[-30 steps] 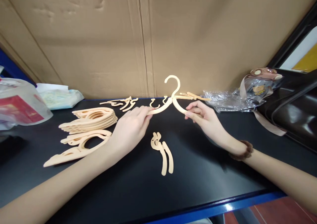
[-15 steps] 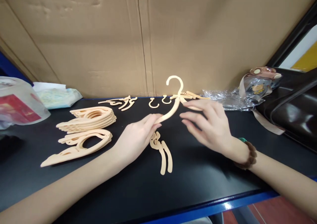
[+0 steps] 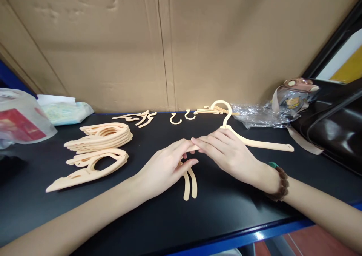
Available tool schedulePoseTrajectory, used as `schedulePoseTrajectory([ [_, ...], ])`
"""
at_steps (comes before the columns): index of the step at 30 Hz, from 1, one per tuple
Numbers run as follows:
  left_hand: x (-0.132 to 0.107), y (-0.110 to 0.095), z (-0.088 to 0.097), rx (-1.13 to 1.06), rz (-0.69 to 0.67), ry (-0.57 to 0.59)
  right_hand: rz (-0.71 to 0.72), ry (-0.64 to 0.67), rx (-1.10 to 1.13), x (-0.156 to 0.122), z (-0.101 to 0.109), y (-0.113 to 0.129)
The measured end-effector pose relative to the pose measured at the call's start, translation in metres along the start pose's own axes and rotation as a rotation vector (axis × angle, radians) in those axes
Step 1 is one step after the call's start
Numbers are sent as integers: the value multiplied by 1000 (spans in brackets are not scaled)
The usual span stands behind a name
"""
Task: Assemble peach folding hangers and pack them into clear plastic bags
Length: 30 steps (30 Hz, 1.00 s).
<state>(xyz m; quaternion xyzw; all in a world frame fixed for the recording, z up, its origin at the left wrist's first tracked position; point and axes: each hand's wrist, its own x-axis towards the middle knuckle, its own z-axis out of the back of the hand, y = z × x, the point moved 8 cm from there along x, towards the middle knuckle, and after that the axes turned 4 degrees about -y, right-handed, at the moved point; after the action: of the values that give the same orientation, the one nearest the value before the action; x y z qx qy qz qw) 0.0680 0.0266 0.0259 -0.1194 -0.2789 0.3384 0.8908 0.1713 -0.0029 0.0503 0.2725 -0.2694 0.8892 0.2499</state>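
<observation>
A cream clothes hanger [image 3: 264,145] is held above the black table, its hook tipped to the right and one arm stretching right. My left hand [image 3: 166,167] is closed on the end of its left arm. Over the middle of the same arm lies my right hand [image 3: 229,150], its fingers wrapped on it and their tips touching the left hand's fingers. That left arm is mostly covered by both hands. Beneath the left hand, loose curved hanger pieces [image 3: 194,182] lie on the table, partly hidden.
Folded cream hangers [image 3: 98,135] are stacked at the left. Loose hanger parts [image 3: 141,117] and small hooks [image 3: 175,118] lie along the cardboard wall [image 3: 113,59]. Clear plastic wrapping [image 3: 249,114], a bottle [image 3: 294,97] and a black bag [image 3: 333,124] stand right. A tissue pack [image 3: 68,110] and plastic container [image 3: 25,116] are left.
The hanger has swung round to the right and lower, so its right arm now shows. My right hand has moved left and closed over its left arm.
</observation>
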Motion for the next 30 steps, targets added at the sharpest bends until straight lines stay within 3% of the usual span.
schedulePoseTrajectory([
  [7,-3,-4,2,206,-7,-44,-11,6,-28,-1,1,-3],
  [12,-3,23,19,199,292,-124,-115,-36,-29,-4,6,-25],
  [15,-3,40,25,313,425,-60,-221,-50,-22,-7,5,-43],
  [19,-4,50,23,419,484,36,-275,-27,15,-9,0,-50],
  [30,-9,57,12,197,593,147,-206,1,61,-7,-7,-39],
])
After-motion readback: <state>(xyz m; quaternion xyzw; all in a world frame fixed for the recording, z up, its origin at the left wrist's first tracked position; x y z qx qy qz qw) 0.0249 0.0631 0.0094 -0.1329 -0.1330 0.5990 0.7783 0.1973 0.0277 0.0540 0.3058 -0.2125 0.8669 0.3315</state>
